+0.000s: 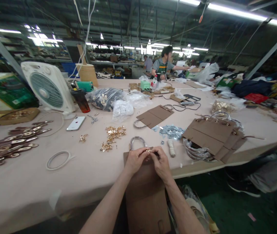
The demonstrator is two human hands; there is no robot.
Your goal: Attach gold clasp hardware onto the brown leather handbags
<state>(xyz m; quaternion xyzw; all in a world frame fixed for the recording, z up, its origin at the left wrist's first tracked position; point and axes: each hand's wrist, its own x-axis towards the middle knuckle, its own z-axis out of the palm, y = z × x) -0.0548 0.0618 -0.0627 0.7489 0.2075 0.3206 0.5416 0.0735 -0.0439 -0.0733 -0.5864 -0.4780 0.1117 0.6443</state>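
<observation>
Brown, flat, oblong bag panel point(145, 201), its long axis running straight away from you: the near end extends below the edge of the pale table point(85, 169), the far end lies beneath your left hand point(136, 160) and right hand point(161, 162). Both, about equally near, pinch a small gold-coloured metal fitting point(148, 150) there. Just beyond curves a plastic-wrapped loop handle point(138, 139).

On the counter point(92, 172), a smartphone point(76, 123) lies before the box fan point(48, 86), between straps point(14, 143) at left and metal fittings point(115, 132) at right. A bag panel point(145, 204) overhangs the near edge, left of the flat pieces point(172, 131) and stacked panels point(208, 134).
</observation>
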